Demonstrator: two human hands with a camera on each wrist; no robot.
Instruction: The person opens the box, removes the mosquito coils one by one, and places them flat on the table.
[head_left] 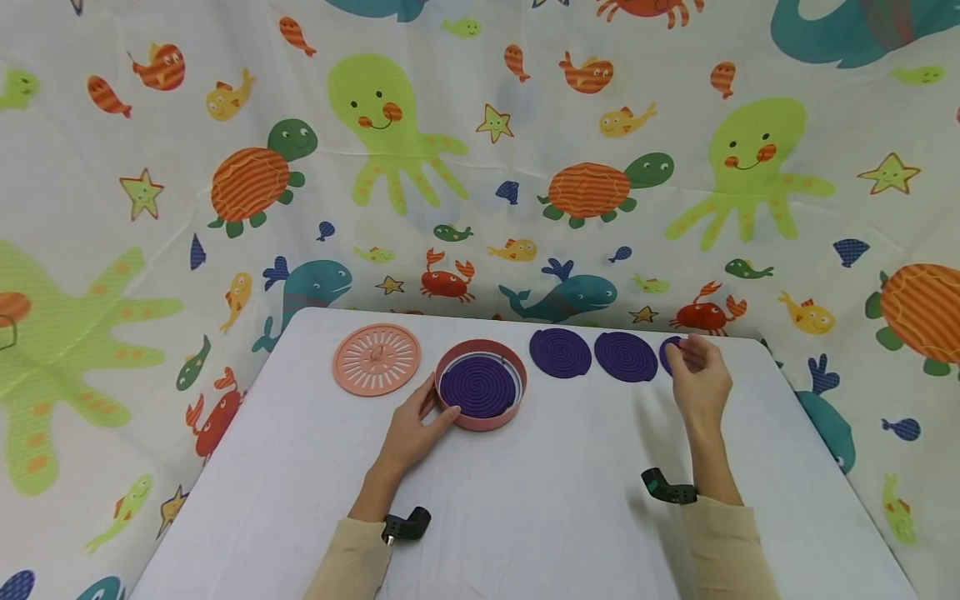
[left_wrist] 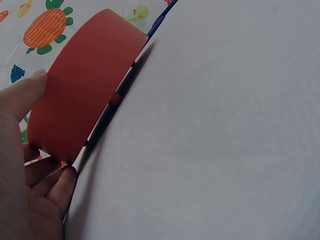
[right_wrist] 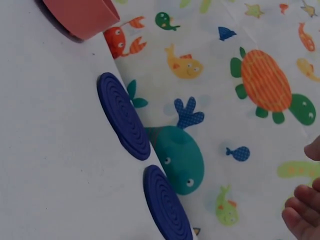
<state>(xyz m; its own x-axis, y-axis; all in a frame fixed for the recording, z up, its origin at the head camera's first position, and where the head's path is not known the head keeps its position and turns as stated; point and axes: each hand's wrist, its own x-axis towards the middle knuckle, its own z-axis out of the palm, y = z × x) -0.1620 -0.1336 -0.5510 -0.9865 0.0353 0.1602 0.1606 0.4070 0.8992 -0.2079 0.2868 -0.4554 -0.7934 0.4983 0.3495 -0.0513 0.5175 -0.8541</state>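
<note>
My left hand [head_left: 411, 429] grips the side of a round pink mosquito coil holder [head_left: 482, 424], thumb on the near wall and fingers round the left. Inside it lies a dark purple spiral mosquito coil [head_left: 478, 386]. In the left wrist view the holder's wall [left_wrist: 90, 80] shows small feet underneath. My right hand [head_left: 701, 379] hovers at the far right over another coil [head_left: 666, 353], partly hidden by it. The right wrist view shows these fingers [right_wrist: 300, 210] loosely bent and apart from the thumb, with nothing seen between them.
Two more purple coils, a left one [head_left: 560, 353] and a right one [head_left: 626, 357], lie flat along the table's back edge. A pink slotted lid [head_left: 377, 360] lies left of the holder. Behind the white table [head_left: 555, 500] hangs a sea-animal curtain [head_left: 480, 167].
</note>
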